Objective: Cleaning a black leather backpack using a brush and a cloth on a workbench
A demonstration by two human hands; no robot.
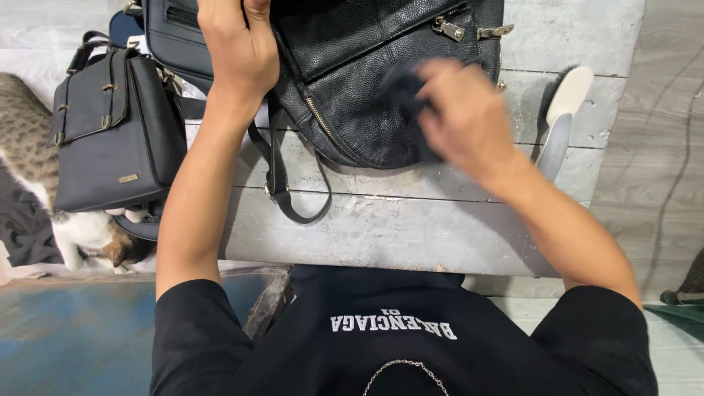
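A black pebbled-leather bag [367,66] with metal zippers lies on a worn grey wooden table [381,227]. My left hand [238,48] presses flat on the bag's upper left part and holds it steady. My right hand [462,117], blurred by motion, grips a dark cloth [403,92] against the bag's front. A thin black strap [282,183] loops from the bag down onto the table.
A second black handbag [114,132] with buckled flaps stands at the table's left end, a dark blue bag [172,40] behind it. A brush with a white handle [561,121] lies at the right. A tabby-and-white cat [44,183] sits on the floor at left.
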